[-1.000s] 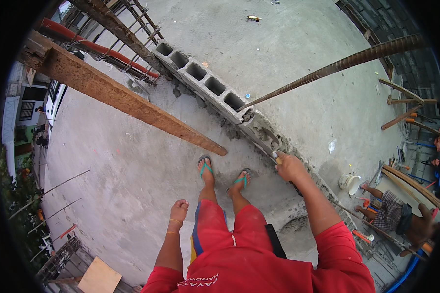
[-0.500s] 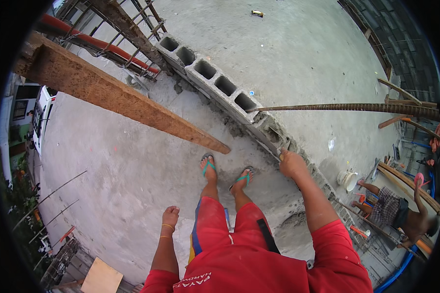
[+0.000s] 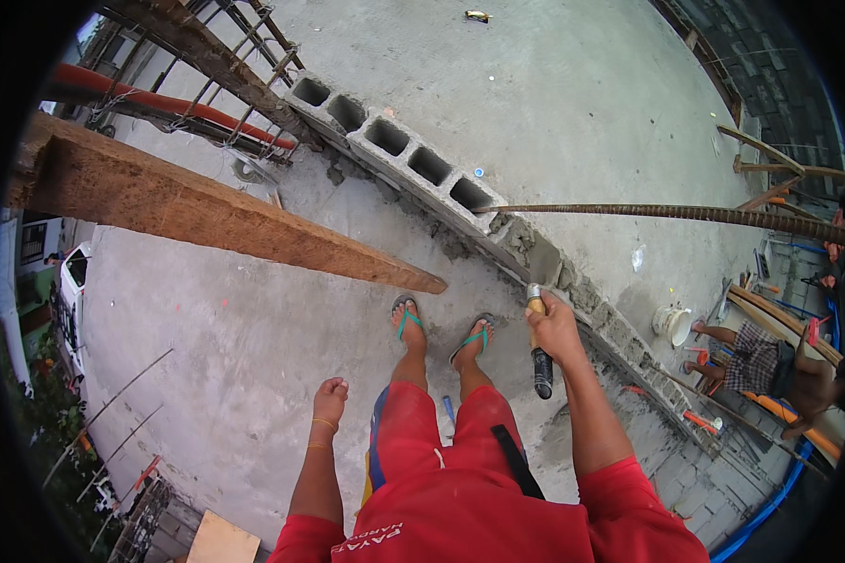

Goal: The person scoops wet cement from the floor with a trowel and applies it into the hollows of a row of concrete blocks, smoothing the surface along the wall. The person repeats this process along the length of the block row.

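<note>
- Grey concrete slab (image 3: 573, 103), bare and mottled.
- Row of hollow concrete blocks (image 3: 394, 150) along its right edge, mortar smeared at the near end.
- Person's flip-flopped feet (image 3: 441, 328) on the slab just beside that row.
- Small yellowish scrap (image 3: 479, 15) at the far edge, possibly litter.
- Small blue bit (image 3: 478, 173) beside the blocks.

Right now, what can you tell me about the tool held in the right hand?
The tool looks like a hammer: a pale wooden shaft with a dark black end pointing toward the person. The right hand is closed around its middle. Its far end, with a metal-looking head, is near the mortar at the concrete block row. Whether it touches the mortar is unclear.
</note>
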### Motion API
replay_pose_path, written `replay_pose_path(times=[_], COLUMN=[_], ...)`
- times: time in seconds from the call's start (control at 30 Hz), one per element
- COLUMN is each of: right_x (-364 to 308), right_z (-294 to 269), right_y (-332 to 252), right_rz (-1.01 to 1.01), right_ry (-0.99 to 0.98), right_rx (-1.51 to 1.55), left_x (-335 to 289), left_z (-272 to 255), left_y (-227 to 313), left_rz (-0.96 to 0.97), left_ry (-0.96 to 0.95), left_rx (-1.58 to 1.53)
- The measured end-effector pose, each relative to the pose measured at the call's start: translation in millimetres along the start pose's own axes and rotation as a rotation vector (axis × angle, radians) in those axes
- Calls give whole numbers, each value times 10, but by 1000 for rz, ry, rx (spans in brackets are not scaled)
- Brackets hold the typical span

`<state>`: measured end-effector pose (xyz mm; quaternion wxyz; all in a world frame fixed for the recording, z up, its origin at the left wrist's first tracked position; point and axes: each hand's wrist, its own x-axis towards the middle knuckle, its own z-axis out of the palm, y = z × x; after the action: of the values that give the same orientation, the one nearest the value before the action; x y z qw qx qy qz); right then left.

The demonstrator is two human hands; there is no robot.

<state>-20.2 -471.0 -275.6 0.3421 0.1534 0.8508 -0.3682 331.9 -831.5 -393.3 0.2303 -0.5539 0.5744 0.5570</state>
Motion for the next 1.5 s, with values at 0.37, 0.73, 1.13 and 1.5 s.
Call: replay_pose_path(times=[0.37,0.73,1.13,1.5], right_x=[269,105,-621,21], right_z=[180,66,-463,-245], right_y=[-207,-716,1390,1860], right_rz=[-213,-168,340,424], right_ry=[20,-125,186,61], right_rx=[-119,-379,560,706], left_x=[189,201,175,-84], left_z=[-54,29,-114,-4], left_y=[-53,212,250,436], left_rz=[17,32,-61,20], left_ry=[-23,-24,-21,-17], left_rx=[115,101,185,210])
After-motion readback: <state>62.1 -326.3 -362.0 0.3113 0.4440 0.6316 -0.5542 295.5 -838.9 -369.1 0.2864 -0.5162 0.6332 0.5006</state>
